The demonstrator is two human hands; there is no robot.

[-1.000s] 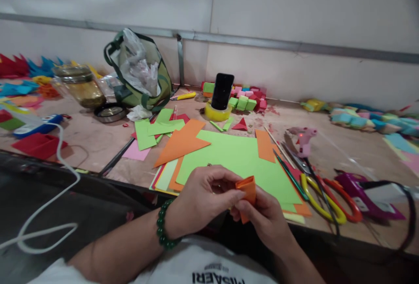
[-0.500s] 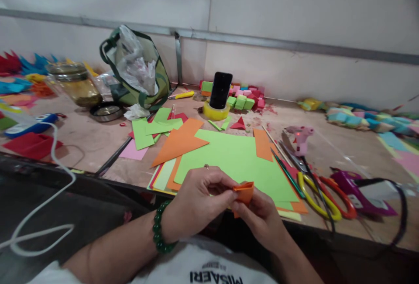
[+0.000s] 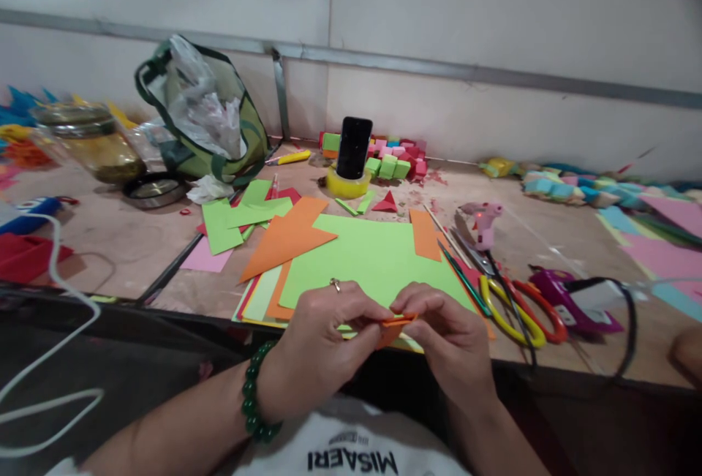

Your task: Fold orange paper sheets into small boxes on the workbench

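Note:
Between my two hands is a small folded piece of orange paper [image 3: 393,330], held just over the table's front edge. My left hand [image 3: 329,337], with a ring and a green bead bracelet [image 3: 257,395], pinches its left side between thumb and fingers. On the other side, my right hand [image 3: 453,337] grips the right end with thumb and fingertips. Behind them lies a stack of coloured sheets with a light green sheet [image 3: 362,253] on top. Orange paper pieces [image 3: 290,238] and an orange strip [image 3: 425,235] rest on the stack.
To the right lie scissors with yellow and orange handles [image 3: 502,315], a pink glue gun [image 3: 482,224] and a purple device with a cable [image 3: 575,300]. A phone [image 3: 354,147] stands in a yellow tape roll [image 3: 348,182]. A green bag [image 3: 202,110] and a jar [image 3: 88,140] stand at left.
My right hand has turned and its fingers have come over the top of the orange paper, which is now tipped flatter. The camera view has shifted right.

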